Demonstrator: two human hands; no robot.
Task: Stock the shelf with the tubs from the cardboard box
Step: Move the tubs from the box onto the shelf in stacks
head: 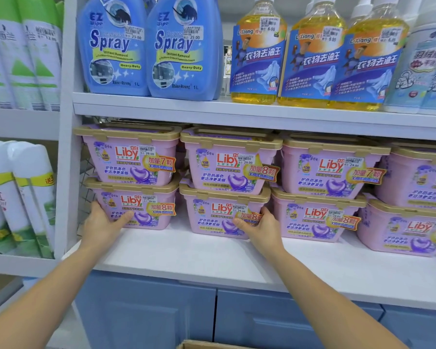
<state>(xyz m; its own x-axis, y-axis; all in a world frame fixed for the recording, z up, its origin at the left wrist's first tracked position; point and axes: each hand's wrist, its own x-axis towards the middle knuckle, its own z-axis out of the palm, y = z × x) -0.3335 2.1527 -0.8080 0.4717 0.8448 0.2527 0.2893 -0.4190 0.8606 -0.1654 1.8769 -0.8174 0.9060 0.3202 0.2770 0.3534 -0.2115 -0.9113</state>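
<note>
Only a corner of the brown cardboard box (202, 345) is seen, cut off at the bottom edge. Pink plastic tubs with gold lids (322, 170) are stacked two high on the white shelf (191, 255). The lower-left tub (146, 210) is touched by the open left hand (103, 224). The neighbouring lower tub (212, 217) is held at its front corner by the right hand (258, 226), grip partly closed. Blue cabinet doors (146, 313) are seen below.

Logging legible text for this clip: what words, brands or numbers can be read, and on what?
"EZ Wipe", "Spray", "Heavy-Duty", "25.00": blue spray bottles.
"L-Xiang", "6.00": yellow bottles.
"Liby", "29.00": pink tubs, stacked two high.
Barcodes, small print on every label, and the green cans at left: too small or blurred to read.
</note>
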